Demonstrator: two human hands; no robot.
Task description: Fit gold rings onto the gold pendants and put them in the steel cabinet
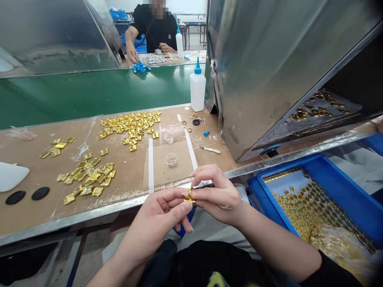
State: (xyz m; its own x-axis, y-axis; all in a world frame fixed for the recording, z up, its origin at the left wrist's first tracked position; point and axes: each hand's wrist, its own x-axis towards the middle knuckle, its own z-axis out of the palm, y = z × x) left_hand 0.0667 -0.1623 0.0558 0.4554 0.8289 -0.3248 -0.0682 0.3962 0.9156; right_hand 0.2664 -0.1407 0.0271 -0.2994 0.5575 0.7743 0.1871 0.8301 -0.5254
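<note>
Holding a gold-coloured metal piece with a curved band and a flat base (189,196), my two hands meet in front of the worktop (127,169), on the near side of a small, round, clear plastic cup (171,160), which serves here as the landmark. My left hand (165,209) pinches the flat base between thumb and index finger; my right hand (220,196) grips the band from the other side, its fingers closely bent. The cup stands between two white tape strips (151,165). To the left of the cup lies a loose heap of square gold-coloured pieces (94,175); beyond it, to the far left, spreads a larger gold-coloured pile (131,122). Well to the left of the cup rest two flat black oval discs (40,193). To its right lies a slim knife with a pale handle (210,150), and beyond that a small blue conical cap (206,133). Farther behind the cup, to the right, stands a white plastic bottle with a blue nozzle (198,91). Well to the right of the cup, below the worktop's edge, a blue plastic tray (344,187) contains rows of gold-coloured parts (318,199).
</note>
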